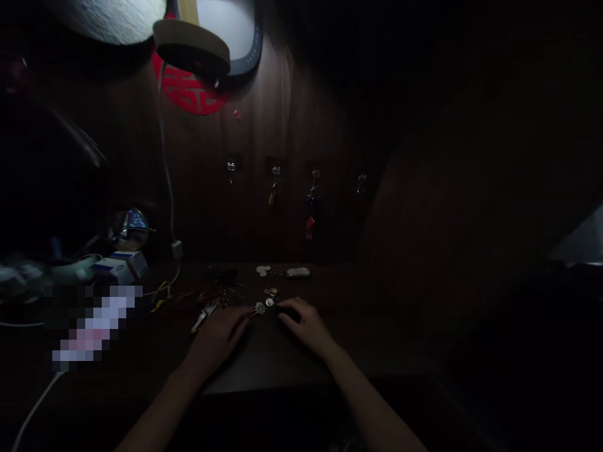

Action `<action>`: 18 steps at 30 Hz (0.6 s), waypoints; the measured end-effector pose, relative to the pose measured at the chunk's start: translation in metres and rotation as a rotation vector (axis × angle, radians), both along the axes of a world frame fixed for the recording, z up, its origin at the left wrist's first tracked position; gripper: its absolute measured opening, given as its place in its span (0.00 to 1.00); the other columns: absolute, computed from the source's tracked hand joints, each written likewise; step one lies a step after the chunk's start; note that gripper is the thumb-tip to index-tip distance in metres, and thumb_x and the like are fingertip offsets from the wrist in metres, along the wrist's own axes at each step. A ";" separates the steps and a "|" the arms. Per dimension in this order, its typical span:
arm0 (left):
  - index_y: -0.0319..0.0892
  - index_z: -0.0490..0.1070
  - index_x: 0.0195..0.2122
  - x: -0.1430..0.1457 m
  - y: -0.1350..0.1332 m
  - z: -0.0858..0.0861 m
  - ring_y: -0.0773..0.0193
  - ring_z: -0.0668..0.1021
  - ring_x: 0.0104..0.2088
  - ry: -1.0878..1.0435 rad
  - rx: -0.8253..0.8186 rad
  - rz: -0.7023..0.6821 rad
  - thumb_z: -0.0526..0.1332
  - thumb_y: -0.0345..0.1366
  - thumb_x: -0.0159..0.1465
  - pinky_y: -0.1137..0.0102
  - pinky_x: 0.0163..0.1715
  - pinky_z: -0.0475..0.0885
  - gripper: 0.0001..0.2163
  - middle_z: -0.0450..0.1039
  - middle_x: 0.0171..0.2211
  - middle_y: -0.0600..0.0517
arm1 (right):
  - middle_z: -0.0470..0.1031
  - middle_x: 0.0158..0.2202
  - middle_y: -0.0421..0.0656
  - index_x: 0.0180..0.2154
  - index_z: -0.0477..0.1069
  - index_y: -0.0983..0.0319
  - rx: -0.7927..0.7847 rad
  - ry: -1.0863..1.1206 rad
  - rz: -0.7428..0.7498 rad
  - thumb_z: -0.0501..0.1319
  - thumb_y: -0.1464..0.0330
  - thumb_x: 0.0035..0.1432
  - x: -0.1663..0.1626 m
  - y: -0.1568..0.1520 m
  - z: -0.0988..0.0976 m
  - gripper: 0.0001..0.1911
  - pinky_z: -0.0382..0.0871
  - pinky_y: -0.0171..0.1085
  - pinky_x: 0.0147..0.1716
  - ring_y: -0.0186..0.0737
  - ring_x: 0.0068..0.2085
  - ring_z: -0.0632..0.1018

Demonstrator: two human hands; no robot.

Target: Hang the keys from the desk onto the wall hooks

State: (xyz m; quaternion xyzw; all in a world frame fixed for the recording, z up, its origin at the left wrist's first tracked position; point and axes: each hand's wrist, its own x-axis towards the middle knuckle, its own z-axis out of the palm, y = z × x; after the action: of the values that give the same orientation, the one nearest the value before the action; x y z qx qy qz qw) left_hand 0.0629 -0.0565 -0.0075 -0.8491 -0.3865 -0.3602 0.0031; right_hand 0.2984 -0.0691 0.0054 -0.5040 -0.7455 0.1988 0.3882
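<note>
In dim light, both my hands are over the front of a dark wooden tabletop (264,364). My left hand (220,329) reaches in from the left, its thumb and fingertips closed on a silver key (259,307). Facing it, my right hand (304,319) is curled, with thumb and forefinger around the edge of a second round-headed key (270,302); the grip is partly lost in shadow. Small metal pieces (271,292) lie just behind the keys. Beside my left hand is a pair of pliers or a similar tool (203,316).
At the back lie white discs (262,270) and a silver oblong object (298,272). Wall hooks (276,170) carry a red-tagged key bunch (309,220). A white cable (166,157) hangs from a lamp (191,47). Boxes (121,266) and clutter fill the left.
</note>
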 end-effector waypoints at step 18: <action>0.45 0.71 0.38 0.003 -0.002 -0.005 0.63 0.79 0.36 0.108 -0.045 -0.075 0.55 0.36 0.63 0.67 0.39 0.72 0.07 0.78 0.35 0.52 | 0.76 0.39 0.40 0.39 0.70 0.57 0.066 -0.247 0.201 0.61 0.68 0.56 -0.026 -0.010 -0.001 0.06 0.61 0.39 0.47 0.39 0.42 0.74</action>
State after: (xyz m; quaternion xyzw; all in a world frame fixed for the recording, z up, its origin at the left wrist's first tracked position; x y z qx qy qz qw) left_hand 0.0664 -0.0587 -0.0121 -0.8810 -0.3616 -0.3049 -0.0084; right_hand 0.2723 -0.0793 0.0042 -0.4346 -0.8403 0.1487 0.2879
